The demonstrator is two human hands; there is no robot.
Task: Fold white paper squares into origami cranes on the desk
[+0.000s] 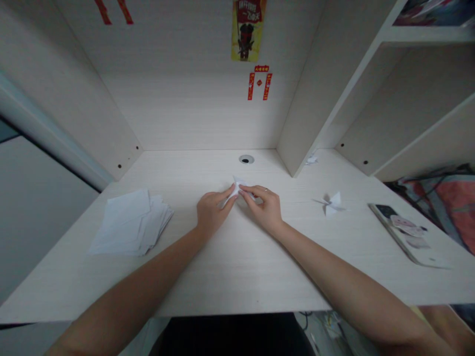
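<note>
A small piece of white folded paper lies on the pale wooden desk, pinched from both sides. My left hand grips its left edge with thumb and forefinger. My right hand holds its right part, a ring on one finger. Both hands rest on the desk near its middle, fingertips almost touching. Most of the paper is hidden under my fingers.
A loose stack of white paper sheets lies at the left. A finished folded paper figure sits at the right, another small one by the shelf divider. A phone lies at the far right. A cable hole is behind my hands.
</note>
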